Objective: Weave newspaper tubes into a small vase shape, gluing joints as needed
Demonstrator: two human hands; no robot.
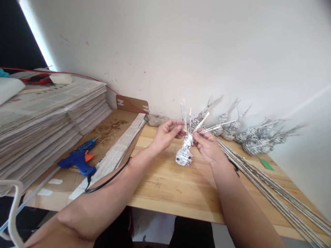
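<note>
A small bulb-shaped piece woven from newspaper strips hangs upright between my hands, its narrow neck at the top. Several paper sticks fan out from that neck. On the neck's left side, my left hand is closed, thumb and forefinger pinching at the base of the sticks. My right hand grips the neck's right side, with its thumb near the rim. Exactly which strip each hand pinches is too small to tell.
Finished-looking woven paper pieces line the wall at the back right. Long rolled paper sticks lie along the table's right side. A blue glue gun rests on cardboard at left, beside a tall newspaper stack. Newspaper strips lie nearby.
</note>
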